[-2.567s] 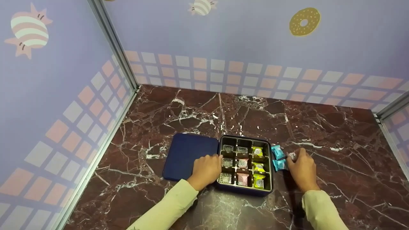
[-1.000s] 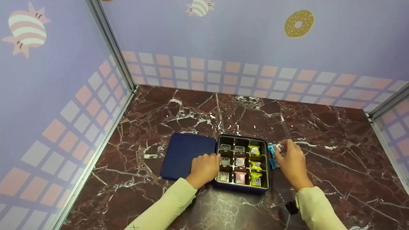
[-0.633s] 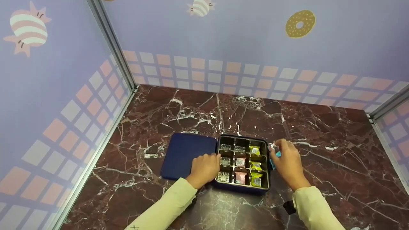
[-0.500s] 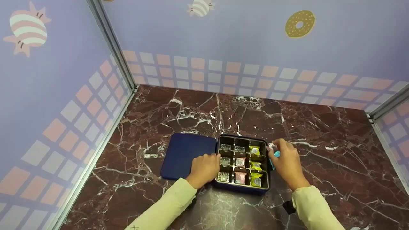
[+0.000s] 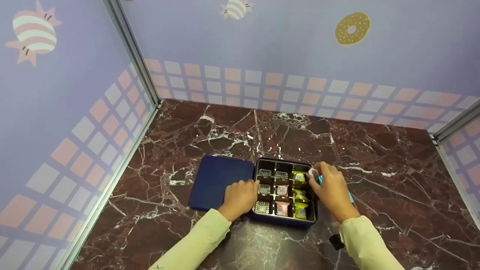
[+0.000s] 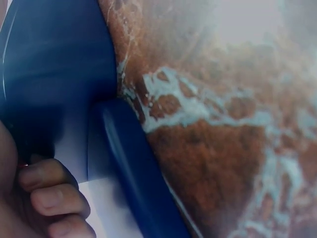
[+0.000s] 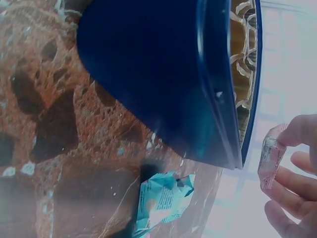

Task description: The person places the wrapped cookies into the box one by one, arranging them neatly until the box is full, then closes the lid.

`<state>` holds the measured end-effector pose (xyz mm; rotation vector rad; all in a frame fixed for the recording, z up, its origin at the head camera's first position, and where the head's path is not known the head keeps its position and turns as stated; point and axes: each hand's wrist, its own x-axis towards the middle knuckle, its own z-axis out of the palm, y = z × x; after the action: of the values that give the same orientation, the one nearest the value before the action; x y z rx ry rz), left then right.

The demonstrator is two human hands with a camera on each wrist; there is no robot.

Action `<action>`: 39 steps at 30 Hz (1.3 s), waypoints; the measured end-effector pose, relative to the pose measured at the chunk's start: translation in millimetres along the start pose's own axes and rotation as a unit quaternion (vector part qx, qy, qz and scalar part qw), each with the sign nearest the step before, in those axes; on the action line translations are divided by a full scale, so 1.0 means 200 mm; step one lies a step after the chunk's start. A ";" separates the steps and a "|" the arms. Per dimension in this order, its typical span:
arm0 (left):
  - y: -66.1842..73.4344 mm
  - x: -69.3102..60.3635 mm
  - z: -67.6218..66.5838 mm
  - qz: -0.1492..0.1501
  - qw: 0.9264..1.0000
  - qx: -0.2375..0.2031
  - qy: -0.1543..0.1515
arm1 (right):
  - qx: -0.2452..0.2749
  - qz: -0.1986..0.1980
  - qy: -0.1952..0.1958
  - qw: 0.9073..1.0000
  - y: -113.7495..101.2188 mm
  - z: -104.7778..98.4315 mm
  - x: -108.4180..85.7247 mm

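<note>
A dark blue tin box [image 5: 284, 222] with a divided gold tray stands on the table, its lid [image 5: 219, 180] folded out to the left. My left hand [image 5: 240, 198] grips the box's left rim, fingers curled in the left wrist view. Between thumb and fingers my right hand [image 5: 332, 189] pinches a pink wrapped candy [image 7: 271, 156] over the back right edge of the box. Yellow-green wrapped candies [image 5: 300, 211] fill the right column. Two pink candies [image 5: 282, 208] lie in the middle column. Clear ridged packs [image 5: 262, 207] sit in the left column.
Teal wrapped candy [image 7: 163, 201] lies on the marble table just right of the box, partly hidden by my right hand in the head view. Patterned lilac panels [image 5: 240, 48] enclose the table at the back and sides.
My right hand has carried the pink candy leftward from the table beside the teal candies to the box's right rim. My left hand stays on the box.
</note>
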<state>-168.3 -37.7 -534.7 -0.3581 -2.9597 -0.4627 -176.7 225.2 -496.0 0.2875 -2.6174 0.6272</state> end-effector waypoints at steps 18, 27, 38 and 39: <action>-0.04 0.04 -0.03 -0.022 0.992 -0.089 -0.082 | -0.004 -0.008 -0.068 0.998 -0.10 0.05 0.06; -0.10 0.04 -0.04 0.011 0.983 -0.130 -0.126 | 0.007 -0.033 -0.079 0.996 -0.15 0.09 0.07; -0.12 0.05 -0.06 0.023 0.977 -0.145 -0.155 | 0.006 -0.057 -0.107 0.993 -0.17 0.13 0.09; -0.12 0.06 -0.06 0.024 0.976 -0.146 -0.158 | 0.007 -0.057 -0.110 0.992 -0.17 0.13 0.09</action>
<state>-184.3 -61.9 -529.2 -0.5820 -3.1758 -0.9207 -191.8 181.7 -495.4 0.5344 -2.7808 0.6038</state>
